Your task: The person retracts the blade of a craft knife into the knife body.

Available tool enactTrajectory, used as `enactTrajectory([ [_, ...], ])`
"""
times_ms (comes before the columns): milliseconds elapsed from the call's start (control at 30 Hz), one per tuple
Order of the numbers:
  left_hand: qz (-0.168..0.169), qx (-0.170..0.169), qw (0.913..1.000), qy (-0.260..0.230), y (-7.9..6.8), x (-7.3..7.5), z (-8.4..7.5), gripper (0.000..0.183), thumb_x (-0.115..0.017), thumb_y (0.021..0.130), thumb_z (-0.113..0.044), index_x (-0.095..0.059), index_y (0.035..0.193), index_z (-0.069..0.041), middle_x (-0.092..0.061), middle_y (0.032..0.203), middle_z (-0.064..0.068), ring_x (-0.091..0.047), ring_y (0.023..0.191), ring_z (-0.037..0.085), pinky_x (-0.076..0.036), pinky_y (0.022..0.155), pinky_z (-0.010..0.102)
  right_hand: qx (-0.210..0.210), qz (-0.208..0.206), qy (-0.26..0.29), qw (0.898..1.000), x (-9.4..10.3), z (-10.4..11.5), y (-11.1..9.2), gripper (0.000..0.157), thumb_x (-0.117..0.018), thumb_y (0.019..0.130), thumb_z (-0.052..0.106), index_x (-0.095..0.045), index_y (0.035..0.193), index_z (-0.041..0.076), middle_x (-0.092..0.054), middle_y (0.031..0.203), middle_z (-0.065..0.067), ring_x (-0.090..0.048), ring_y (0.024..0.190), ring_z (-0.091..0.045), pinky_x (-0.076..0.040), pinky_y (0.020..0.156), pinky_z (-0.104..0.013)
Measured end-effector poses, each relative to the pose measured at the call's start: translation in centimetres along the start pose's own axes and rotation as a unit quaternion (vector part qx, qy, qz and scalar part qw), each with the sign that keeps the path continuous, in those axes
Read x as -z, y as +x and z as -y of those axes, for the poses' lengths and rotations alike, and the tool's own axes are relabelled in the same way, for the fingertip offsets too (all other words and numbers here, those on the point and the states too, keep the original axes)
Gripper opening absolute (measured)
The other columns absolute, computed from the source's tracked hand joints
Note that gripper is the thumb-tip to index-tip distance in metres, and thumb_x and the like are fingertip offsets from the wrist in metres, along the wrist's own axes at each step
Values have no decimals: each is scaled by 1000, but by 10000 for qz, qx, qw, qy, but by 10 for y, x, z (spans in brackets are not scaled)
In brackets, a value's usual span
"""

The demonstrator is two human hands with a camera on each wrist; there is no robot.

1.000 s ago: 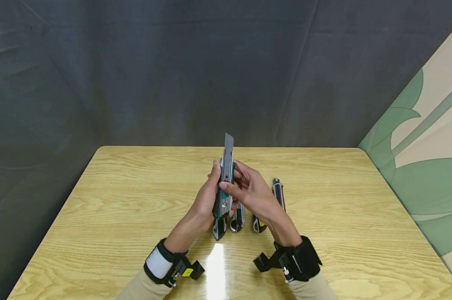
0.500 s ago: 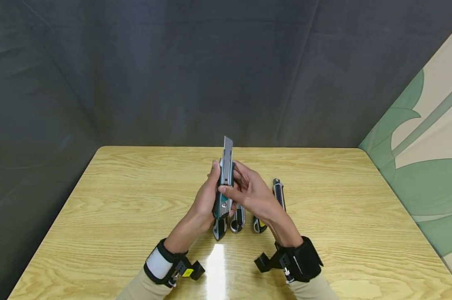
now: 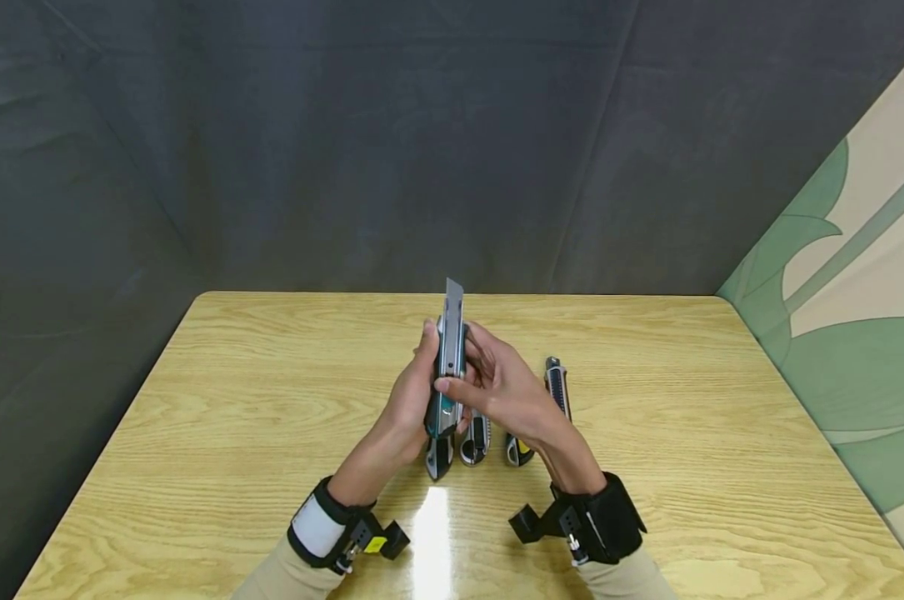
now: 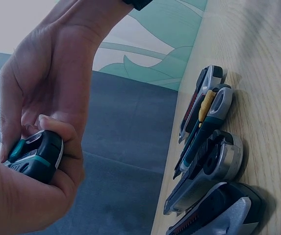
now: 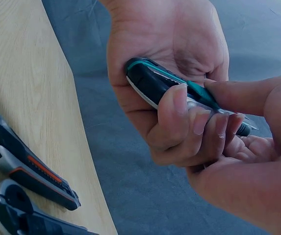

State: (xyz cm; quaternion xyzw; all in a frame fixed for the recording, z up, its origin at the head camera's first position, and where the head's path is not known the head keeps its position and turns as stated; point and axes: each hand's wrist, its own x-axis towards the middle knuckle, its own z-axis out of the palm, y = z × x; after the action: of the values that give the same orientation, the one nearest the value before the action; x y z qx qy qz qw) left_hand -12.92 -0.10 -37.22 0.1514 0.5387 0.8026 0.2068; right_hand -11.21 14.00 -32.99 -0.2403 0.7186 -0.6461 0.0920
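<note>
A black and teal snap-off utility knife (image 3: 451, 354) is held upright above the table, its blade (image 3: 454, 296) sticking out of the top. My left hand (image 3: 408, 400) grips the body, with curled fingers (image 5: 172, 110) round it in the right wrist view. My right hand (image 3: 507, 383) holds the knife from the other side, its thumb pressed on the teal slider (image 5: 201, 94). In the left wrist view the rounded butt of the knife (image 4: 42, 156) shows inside the left hand.
Several other utility knives lie on the wooden table (image 3: 272, 400) under and beside the hands: one at left (image 3: 439, 458), one beside it (image 3: 476, 439), a yellow-marked one (image 3: 520, 452) and one farther right (image 3: 556, 383). A dark curtain (image 3: 422, 150) hangs behind the table.
The right thumb has slid down along the knife toward its butt, and the blade tip has dropped, with less blade standing out. The left hand has hardly moved.
</note>
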Motion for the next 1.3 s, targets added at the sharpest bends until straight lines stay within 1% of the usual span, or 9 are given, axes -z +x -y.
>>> enactTrajectory([
  [133, -12, -8, 10000, 7, 0, 1, 0, 70, -18, 94, -63, -48, 102, -1, -50, 78, 5, -47, 53, 21, -44, 45, 30, -34, 53, 6, 10000, -1, 0, 0, 59, -60, 86, -3, -33, 137, 10, -55, 111, -13, -53, 79, -28, -53, 58, -48],
  [233, -49, -1, 10000, -2, 0, 1, 0, 69, -19, 94, -64, -48, 105, -2, -50, 81, 7, -46, 53, 21, -44, 45, 30, -41, 101, 18, 9999, -1, 0, 0, 60, -60, 86, -3, -33, 137, 11, -54, 105, -18, -50, 74, -29, -52, 51, -51],
  [400, -64, 34, 10000, -3, 0, 1, 0, 70, -18, 93, -64, -48, 108, -3, -50, 82, 9, -46, 52, 21, -43, 44, 31, -92, 148, -51, 9998, 0, 1, -1, 63, -61, 86, -2, -31, 138, 13, -53, 104, -18, -48, 70, -30, -53, 50, -49],
  [567, -50, -18, 10000, 20, 1, 2, 0, 69, -17, 94, -63, -49, 108, -3, -50, 82, 10, -46, 53, 19, -44, 44, 30, -68, 193, -166, 9997, 0, 1, -1, 63, -61, 86, -1, -30, 139, 12, -54, 108, -14, -49, 73, -30, -53, 50, -45],
  [633, -56, -35, 10000, 2, 1, 2, 0, 68, -18, 94, -62, -49, 110, -4, -50, 83, 10, -45, 53, 19, -43, 43, 31, -33, 233, -216, 9995, -1, 1, -1, 63, -61, 86, -1, -29, 139, 12, -54, 109, -14, -48, 75, -29, -53, 51, -46],
  [833, -76, -71, 9999, 24, 0, 3, 0, 68, -17, 95, -62, -49, 113, -4, -49, 85, 12, -44, 56, 19, -42, 45, 33, 4, 317, -338, 9989, -1, 1, 0, 65, -62, 85, -1, -28, 139, 12, -52, 104, -18, -48, 73, -28, -53, 52, -44],
  [900, -74, -77, 9999, 43, 0, 3, -1, 68, -17, 95, -62, -49, 112, -4, -49, 85, 12, -45, 56, 19, -41, 45, 33, -19, 326, -380, 9987, -1, 2, -1, 65, -62, 85, -1, -28, 139, 13, -51, 101, -19, -47, 72, -29, -53, 52, -43],
  [1133, -22, 27, 10000, -90, 0, 2, -2, 70, -16, 94, -62, -49, 104, -1, -50, 81, 8, -44, 55, 18, -42, 45, 31, -29, 363, -509, 9980, 0, -1, -1, 70, -63, 85, 2, -24, 141, 17, -50, 106, -15, -46, 74, -26, -50, 54, -41],
  [1300, -101, 122, 9998, -135, -1, 1, -2, 71, -18, 93, -64, -50, 101, -2, -49, 79, 7, -44, 55, 18, -42, 45, 31, -74, 384, -632, 9972, 0, 1, -2, 70, -64, 85, 3, -23, 141, 15, -49, 102, -17, -46, 72, -27, -48, 54, -37],
])
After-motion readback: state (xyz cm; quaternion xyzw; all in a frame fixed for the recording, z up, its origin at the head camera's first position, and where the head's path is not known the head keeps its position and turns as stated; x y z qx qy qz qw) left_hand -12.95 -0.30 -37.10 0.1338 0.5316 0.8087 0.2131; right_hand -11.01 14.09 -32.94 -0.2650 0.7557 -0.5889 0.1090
